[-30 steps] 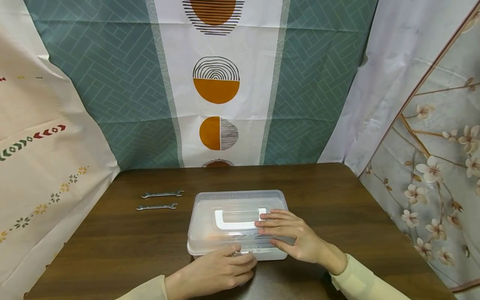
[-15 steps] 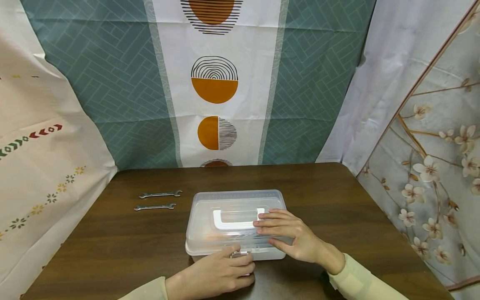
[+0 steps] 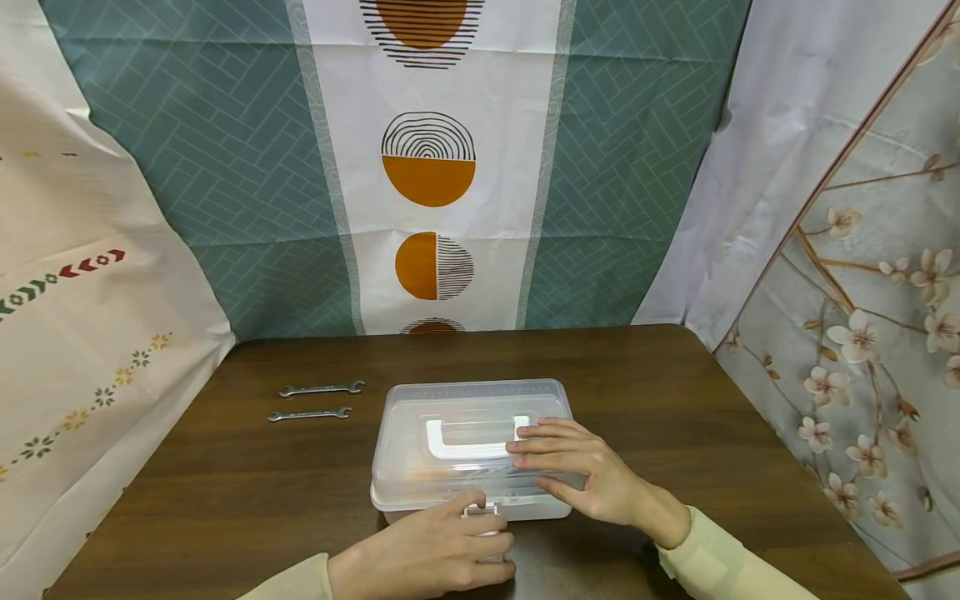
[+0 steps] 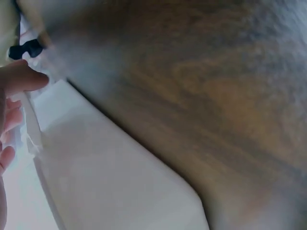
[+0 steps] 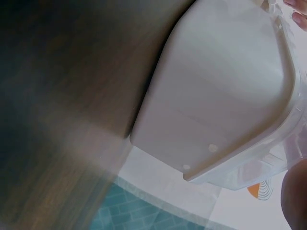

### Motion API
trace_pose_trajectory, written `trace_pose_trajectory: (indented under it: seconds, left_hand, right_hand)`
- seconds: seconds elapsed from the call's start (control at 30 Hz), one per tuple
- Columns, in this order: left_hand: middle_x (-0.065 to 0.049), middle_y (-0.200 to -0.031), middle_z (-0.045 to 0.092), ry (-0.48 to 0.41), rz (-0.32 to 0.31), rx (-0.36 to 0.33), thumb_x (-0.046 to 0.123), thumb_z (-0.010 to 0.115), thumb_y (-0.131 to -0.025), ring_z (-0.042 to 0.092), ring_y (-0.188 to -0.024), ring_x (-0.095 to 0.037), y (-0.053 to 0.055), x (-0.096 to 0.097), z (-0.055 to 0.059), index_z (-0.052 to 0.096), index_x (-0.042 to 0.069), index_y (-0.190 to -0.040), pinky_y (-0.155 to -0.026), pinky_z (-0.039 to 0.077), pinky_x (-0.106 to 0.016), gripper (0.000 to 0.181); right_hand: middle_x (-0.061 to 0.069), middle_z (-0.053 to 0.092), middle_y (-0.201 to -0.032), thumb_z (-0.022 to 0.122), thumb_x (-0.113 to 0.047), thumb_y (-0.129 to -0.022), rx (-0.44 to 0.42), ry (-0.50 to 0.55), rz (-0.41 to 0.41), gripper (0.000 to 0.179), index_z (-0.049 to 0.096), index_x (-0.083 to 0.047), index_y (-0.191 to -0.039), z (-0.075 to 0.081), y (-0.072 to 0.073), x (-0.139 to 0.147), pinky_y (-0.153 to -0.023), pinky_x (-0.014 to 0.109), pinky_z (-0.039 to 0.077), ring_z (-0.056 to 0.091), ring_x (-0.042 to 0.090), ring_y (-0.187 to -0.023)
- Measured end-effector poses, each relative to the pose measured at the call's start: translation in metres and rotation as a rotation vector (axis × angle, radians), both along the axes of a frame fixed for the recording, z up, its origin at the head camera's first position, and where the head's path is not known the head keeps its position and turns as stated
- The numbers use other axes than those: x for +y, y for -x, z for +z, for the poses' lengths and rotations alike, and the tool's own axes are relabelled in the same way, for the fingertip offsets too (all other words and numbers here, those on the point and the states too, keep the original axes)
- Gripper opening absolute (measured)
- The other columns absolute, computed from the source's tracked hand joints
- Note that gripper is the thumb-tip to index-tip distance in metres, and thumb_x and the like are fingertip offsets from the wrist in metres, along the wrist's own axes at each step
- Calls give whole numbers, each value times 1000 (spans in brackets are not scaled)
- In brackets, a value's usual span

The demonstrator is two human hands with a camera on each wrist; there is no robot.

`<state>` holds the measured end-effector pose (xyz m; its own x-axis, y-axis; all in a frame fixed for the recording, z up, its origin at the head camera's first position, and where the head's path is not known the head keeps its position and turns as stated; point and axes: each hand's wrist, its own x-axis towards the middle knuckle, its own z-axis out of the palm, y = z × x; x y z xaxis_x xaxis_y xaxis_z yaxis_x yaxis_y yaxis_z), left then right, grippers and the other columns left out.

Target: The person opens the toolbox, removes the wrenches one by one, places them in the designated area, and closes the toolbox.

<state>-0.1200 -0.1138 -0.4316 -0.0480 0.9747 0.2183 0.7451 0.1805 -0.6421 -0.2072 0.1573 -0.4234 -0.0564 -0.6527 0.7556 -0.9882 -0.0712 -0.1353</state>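
A translucent plastic toolbox with a white carrying handle sits on the table, its lid down. At the middle of its front, my left hand has curled fingers at the white latch. In the left wrist view the latch stands out from the box wall, between the thumb and fingers. My right hand rests on the lid's right part, fingers fairly straight and fingertips by the handle. Orange and dark shapes show dimly through the lid.
Two open-ended wrenches, an upper wrench and a lower wrench, lie left of the toolbox on the brown wooden table. Patterned cloths hang behind the table and along both sides.
My left fingers have shifted slightly downward at the front, and more of the latch shows, tipped away from the lid. My right hand keeps its place on the lid.
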Motion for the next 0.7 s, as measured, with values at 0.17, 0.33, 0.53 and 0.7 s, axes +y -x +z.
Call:
trace_pose_trajectory:
  seconds: [0.17, 0.33, 0.53, 0.7]
  left_hand:
    - [15, -112, 61, -52, -16, -52, 32, 58, -102, 58, -108, -8, 0, -1, 5, 66, 34, -115, -98, 45, -32, 16]
    - [15, -115, 63, -74, -18, -83, 29, 55, -103, 58, -108, -7, 0, -2, 6, 67, 32, -116, -98, 45, -31, 18]
    - [14, -115, 64, -92, -36, -107, 26, 59, -100, 58, -107, -8, 1, -4, 8, 68, 29, -119, -99, 46, -31, 22]
    - [12, -117, 66, -119, -36, -88, 22, 60, -94, 60, -108, -9, 2, -7, 12, 68, 27, -124, -100, 48, -32, 32]
  right_hand:
    - [14, 69, -133, 80, 1, -85, -3, 3, 3, 44, 72, -3, -128, -1, 0, 0, -120, 45, 36, 60, 35, -129]
    - [14, 70, -133, 80, 0, -85, -6, 2, -1, 43, 72, -3, -127, -1, 1, 1, -120, 45, 36, 60, 35, -128]
    - [14, 70, -133, 81, 1, -84, -9, 3, 0, 43, 72, -3, -127, -1, 1, 1, -120, 45, 36, 60, 36, -128]
    - [14, 70, -132, 81, 1, -84, -6, 4, -4, 43, 73, -3, -127, 0, 0, 0, -120, 45, 36, 60, 36, -128]
